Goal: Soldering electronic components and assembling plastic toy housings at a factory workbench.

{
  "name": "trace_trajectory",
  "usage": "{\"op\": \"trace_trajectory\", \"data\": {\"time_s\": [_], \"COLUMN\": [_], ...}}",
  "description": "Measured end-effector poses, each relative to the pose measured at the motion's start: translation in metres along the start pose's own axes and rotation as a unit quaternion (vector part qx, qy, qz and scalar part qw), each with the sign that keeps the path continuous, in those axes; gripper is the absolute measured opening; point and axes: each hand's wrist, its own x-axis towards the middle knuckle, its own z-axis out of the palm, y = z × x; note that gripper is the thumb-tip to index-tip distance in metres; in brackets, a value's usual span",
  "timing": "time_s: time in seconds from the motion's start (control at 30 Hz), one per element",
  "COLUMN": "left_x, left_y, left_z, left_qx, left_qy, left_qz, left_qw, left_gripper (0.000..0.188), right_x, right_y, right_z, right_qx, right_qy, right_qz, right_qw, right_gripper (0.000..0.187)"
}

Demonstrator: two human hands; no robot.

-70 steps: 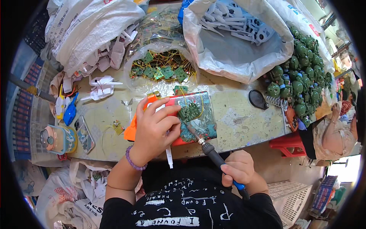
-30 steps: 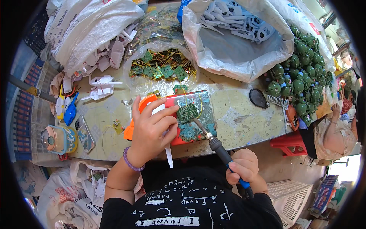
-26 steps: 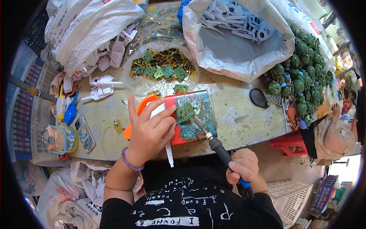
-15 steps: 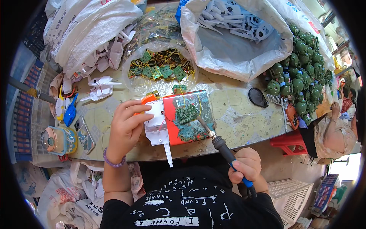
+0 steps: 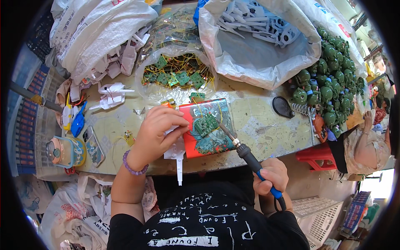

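Observation:
My right hand [image 5: 273, 177] is wrapped round the blue handle of a soldering iron [image 5: 249, 158]. Its metal tip points at the edge of a green circuit board [image 5: 206, 125], which lies tilted on a red box with a stained, solder-flecked top [image 5: 193, 149]. Over the left side of that box, my left hand [image 5: 162, 131] brings thumb and forefinger together in a pinch beside the board. What is between the fingertips is too small to make out. Under this hand rests a white plastic housing [image 5: 179, 164], mostly covered, its narrow stem sticking out past the table edge.
A clear bag of wired circuit boards [image 5: 177, 77] stands behind the box. Beyond it is a white sack of plastic parts [image 5: 254, 68]. Green round parts [image 5: 327, 87] are heaped at the right, near a black lid [image 5: 282, 107]. A phone [image 5: 93, 146] and lidded cup [image 5: 64, 151] are at left.
My left hand has moved right, off the housing's top to the board's edge, its fingers drawing into a pinch. The soldering iron has shifted slightly right and down.

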Motion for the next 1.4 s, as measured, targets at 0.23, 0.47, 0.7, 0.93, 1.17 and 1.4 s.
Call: {"op": "trace_trajectory", "data": {"time_s": [0.23, 0.47, 0.7, 0.93, 1.17, 1.4], "left_x": [0.003, 0.009, 0.01, 0.015, 0.018, 0.012], "left_y": [0.007, 0.012, 0.023, 0.035, 0.04, 0.037], "left_z": [0.011, 0.018, 0.016, 0.014, 0.01, 0.007], "left_qx": [-0.064, -0.07, 0.059, 0.141, 0.192, 0.202], "left_qy": [0.009, 0.022, -0.016, -0.03, -0.04, -0.044], "left_qz": [-0.047, 0.005, 0.022, 0.014, 0.034, 0.112], "left_qw": [0.997, 0.997, 0.998, 0.989, 0.98, 0.972], "left_gripper": [0.011, 0.011, 0.01, 0.011, 0.012, 0.014], "right_x": [-0.002, -0.006, 0.003, 0.003, 0.002, -0.001], "right_y": [0.0, 0.0, -0.004, -0.009, -0.008, -0.007], "right_z": [0.004, 0.004, 0.002, -0.008, -0.005, -0.008], "right_qx": [0.014, 0.077, 0.028, 0.071, 0.079, 0.064], "right_qy": [0.056, 0.093, 0.061, -0.022, -0.025, -0.016], "right_qz": [0.035, 0.068, 0.039, 0.03, 0.002, 0.015], "right_qw": [0.998, 0.99, 0.997, 0.997, 0.997, 0.998], "right_gripper": [0.027, 0.018, 0.028, 0.027, 0.027, 0.026]}}
